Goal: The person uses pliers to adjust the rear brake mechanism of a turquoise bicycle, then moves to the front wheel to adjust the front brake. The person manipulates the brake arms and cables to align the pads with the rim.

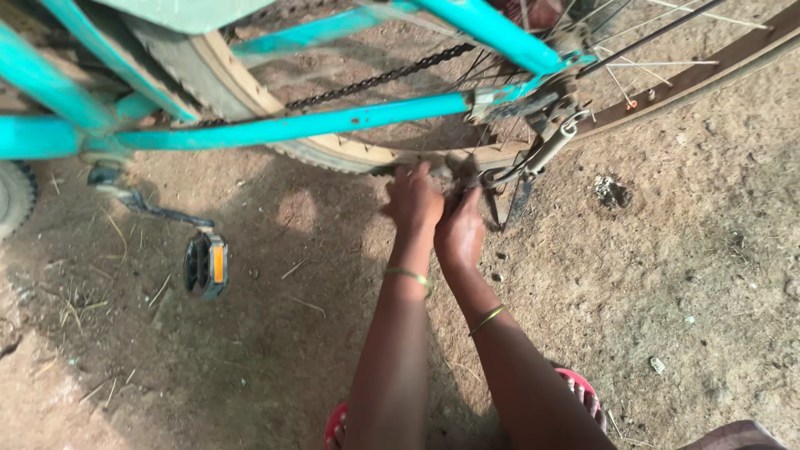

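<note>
While both hands, left (414, 200) and right (460, 229), are closed on the chain (467, 173) beside the rear derailleur (542, 154), fingers could be pinched if the wheel (250, 100) turns.

the bicycle frame (292, 127) is metal under glossy turquoise paint, dusty in places. the chain (375, 80) looks dark, greasy metal, the derailleur (546, 142) dull bare steel. near left, the pedal (206, 265) is matt black plastic with a shiny orange reflector. the ground (683, 267) is rough dry earth.
</note>
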